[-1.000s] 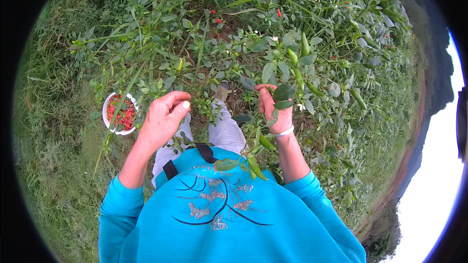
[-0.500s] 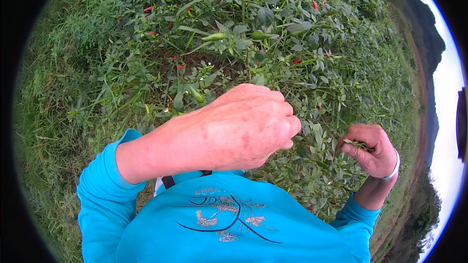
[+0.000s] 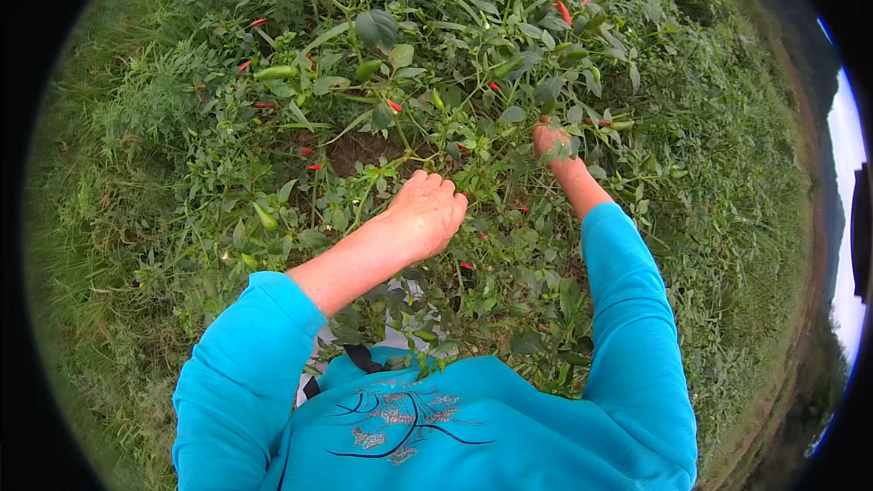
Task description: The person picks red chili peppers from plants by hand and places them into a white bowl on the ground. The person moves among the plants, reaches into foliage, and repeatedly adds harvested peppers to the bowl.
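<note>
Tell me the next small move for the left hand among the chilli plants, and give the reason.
Probably close the left hand fingers on the small red chilli right at its fingertips and pull. The hand is curled into the chilli plant foliage, while the right hand is busy deeper in the leaves farther out.

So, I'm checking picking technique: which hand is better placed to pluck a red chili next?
Probably the left hand: a red chili hangs just beside it, while the right hand is buried deeper among leaves.
</note>
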`<action>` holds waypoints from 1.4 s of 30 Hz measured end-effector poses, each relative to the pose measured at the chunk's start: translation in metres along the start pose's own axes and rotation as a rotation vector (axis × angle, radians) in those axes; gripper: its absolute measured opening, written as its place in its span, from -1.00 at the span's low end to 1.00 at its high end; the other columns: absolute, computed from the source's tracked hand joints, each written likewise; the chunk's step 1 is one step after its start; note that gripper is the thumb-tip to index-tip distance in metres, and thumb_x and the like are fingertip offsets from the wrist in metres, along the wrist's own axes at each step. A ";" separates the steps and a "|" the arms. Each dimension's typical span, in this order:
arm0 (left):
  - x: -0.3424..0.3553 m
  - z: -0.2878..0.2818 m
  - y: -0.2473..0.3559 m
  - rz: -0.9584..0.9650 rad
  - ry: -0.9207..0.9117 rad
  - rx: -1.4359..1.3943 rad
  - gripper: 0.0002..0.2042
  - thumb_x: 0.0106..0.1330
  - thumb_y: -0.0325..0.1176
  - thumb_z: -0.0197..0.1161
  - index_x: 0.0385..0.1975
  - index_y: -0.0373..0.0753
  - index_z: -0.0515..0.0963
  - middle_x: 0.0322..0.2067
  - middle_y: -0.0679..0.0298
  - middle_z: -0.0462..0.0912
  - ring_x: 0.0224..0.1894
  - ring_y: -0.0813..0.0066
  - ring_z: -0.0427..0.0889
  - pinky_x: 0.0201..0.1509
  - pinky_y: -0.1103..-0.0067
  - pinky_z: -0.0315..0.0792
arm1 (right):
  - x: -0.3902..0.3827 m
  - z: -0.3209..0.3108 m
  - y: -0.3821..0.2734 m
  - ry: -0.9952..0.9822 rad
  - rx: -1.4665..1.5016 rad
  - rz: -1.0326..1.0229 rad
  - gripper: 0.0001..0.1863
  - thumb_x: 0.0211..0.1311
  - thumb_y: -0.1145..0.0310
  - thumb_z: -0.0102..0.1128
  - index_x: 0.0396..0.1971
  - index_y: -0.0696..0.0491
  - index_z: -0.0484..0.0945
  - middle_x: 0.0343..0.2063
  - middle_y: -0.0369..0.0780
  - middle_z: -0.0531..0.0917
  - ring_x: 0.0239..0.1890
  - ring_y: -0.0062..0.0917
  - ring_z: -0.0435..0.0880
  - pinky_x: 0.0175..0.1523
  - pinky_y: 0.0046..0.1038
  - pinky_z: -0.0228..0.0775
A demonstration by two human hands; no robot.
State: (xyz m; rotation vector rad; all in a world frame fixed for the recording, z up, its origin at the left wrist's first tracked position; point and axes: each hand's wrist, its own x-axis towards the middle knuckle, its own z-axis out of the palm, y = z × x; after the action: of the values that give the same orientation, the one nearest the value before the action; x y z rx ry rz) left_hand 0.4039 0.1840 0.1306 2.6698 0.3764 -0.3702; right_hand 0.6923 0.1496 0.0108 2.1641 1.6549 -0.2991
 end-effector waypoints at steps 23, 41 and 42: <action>0.001 0.020 -0.043 -0.349 -0.105 0.418 -0.65 -0.04 -0.40 0.11 -0.18 -0.27 0.38 -0.35 0.27 0.46 -0.27 0.40 0.44 -0.18 0.54 0.27 | 0.017 0.138 0.060 -0.382 -0.119 0.196 -0.75 0.08 0.30 -0.07 -0.26 -0.05 0.55 -0.21 -0.21 0.56 -0.19 -0.34 0.57 -0.19 -0.34 0.42; -0.047 0.073 -0.080 -0.281 -0.072 0.140 -0.77 0.14 -0.21 0.03 -0.50 -0.26 0.48 -0.49 0.18 0.52 -0.32 0.26 0.47 -0.18 0.41 0.27 | -0.147 -0.134 -0.009 -0.095 0.972 -0.091 -0.55 0.15 0.04 0.00 -0.60 0.19 0.35 -0.75 -0.37 0.23 -0.58 -0.73 0.11 -0.51 -0.60 0.09; -0.051 0.077 -0.083 -0.282 -0.062 0.101 -0.78 0.14 -0.22 0.03 -0.49 -0.25 0.47 -0.49 0.17 0.52 -0.33 0.26 0.48 -0.19 0.41 0.28 | -0.153 -0.123 -0.024 -0.251 1.220 -0.044 -0.55 0.17 0.02 -0.03 -0.67 0.13 0.32 -0.76 -0.43 0.22 -0.63 -0.76 0.12 -0.55 -0.64 0.06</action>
State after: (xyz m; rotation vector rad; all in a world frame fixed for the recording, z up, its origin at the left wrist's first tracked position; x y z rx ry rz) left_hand 0.3151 0.2123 0.0487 2.6987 0.7358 -0.5689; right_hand 0.6187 0.0747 0.1782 2.6217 1.5052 -1.9005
